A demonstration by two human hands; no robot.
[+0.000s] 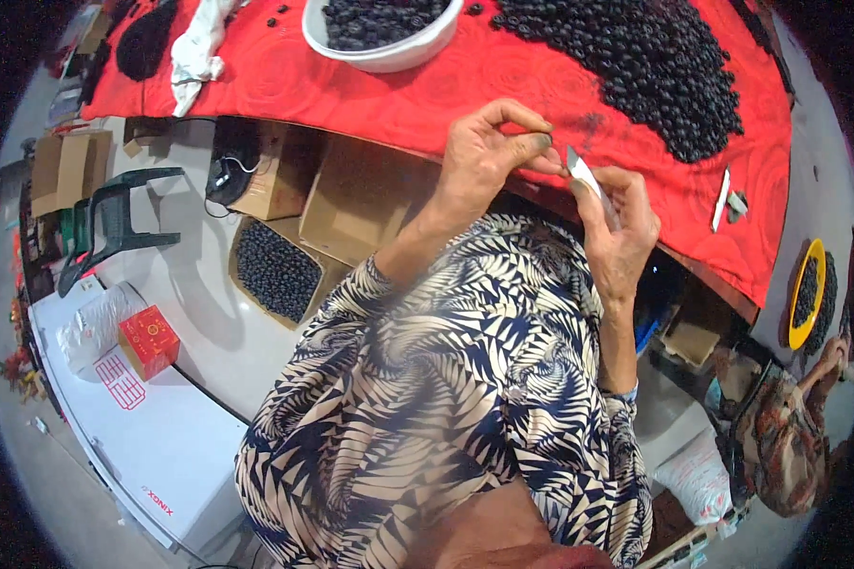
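My right hand [622,226] is closed round a small knife [588,178] with a pale, slant-tipped blade, pointing up and left. My left hand [489,152] is just left of the blade, thumb and forefinger pinched together; whatever they hold is too small to make out. Both hands are over the near edge of a table covered with a red cloth [351,109]. On the cloth beyond them lies a wide heap of small, shiny black round pieces [650,71]. A white bowl [389,55] with more of these pieces stands behind my left hand.
A white crumpled cloth [197,57] lies at the table's left, a thin pale strip [721,201] at its right. Below left are a cardboard box of black pieces [275,270], a dark green chair [119,223] and a white box [161,436]. A yellow tray [795,327] is far right.
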